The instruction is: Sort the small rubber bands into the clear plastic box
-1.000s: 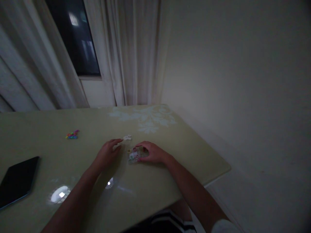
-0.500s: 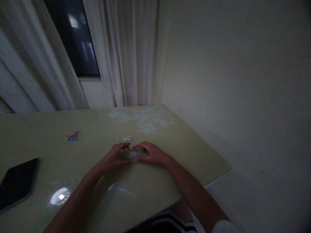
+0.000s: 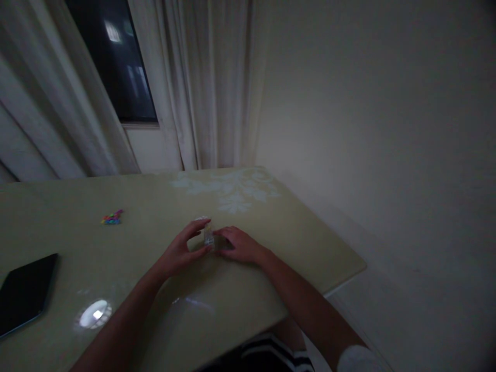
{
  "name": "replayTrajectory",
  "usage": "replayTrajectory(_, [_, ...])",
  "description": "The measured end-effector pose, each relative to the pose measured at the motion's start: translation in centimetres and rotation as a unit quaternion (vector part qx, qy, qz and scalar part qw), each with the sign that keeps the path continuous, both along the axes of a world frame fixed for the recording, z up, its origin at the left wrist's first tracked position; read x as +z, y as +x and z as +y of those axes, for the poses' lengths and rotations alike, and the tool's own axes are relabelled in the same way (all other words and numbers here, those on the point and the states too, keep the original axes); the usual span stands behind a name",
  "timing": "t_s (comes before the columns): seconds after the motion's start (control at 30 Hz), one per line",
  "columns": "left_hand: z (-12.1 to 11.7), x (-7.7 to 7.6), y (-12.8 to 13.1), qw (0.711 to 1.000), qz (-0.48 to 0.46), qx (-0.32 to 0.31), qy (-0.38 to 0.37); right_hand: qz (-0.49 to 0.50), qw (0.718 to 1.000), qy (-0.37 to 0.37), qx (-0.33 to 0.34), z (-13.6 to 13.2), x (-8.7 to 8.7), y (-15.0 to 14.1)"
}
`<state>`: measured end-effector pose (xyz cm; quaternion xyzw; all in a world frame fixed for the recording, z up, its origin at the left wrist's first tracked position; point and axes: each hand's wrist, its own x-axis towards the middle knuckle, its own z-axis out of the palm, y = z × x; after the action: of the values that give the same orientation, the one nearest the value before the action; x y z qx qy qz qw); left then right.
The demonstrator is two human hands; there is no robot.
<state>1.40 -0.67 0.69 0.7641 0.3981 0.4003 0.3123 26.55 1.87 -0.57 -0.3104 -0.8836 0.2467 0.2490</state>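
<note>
A small clear plastic box [image 3: 208,235] stands tilted up on the table, some pale bits showing faintly inside. My left hand [image 3: 180,250] grips it, fingertips at the far end and thumb at the near end. Close by on the right is my right hand [image 3: 242,245], its fingers curved and parted from the thumb. Its fingertips are at the box's right side; whether they touch it is hard to see. Small white pieces [image 3: 200,218] lie just behind my left fingers, partly covered by them.
A little pile of bright coloured pieces [image 3: 112,217] lies to the left on the glossy table [image 3: 155,201]. A dark tablet [image 3: 29,292] rests near the left edge. Curtains [image 3: 220,82] hang behind the table, and a wall [image 3: 368,129] borders its right side.
The clear box has turned from lying flat to standing up. My left fingers have shifted to its ends, and my right hand no longer spans its side.
</note>
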Motion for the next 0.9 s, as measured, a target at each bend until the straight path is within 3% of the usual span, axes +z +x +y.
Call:
replayTrajectory(0.33, [0.4,-1.5,0.6,0.998,-0.037,-0.008,-0.044,-0.034,0.998,0.043,0.009,0.3,-0.2,-0.4])
replayTrajectory(0.6, [0.3,-1.8,0.7,0.995,-0.024,-0.013,-0.097,-0.043,0.998,0.043,0.018,0.7,-0.6,-0.3])
replayTrajectory(0.9, [0.4,-1.9,0.8,0.998,-0.013,0.009,-0.055,-0.026,0.999,0.029,-0.002,0.7,-0.9,-0.1])
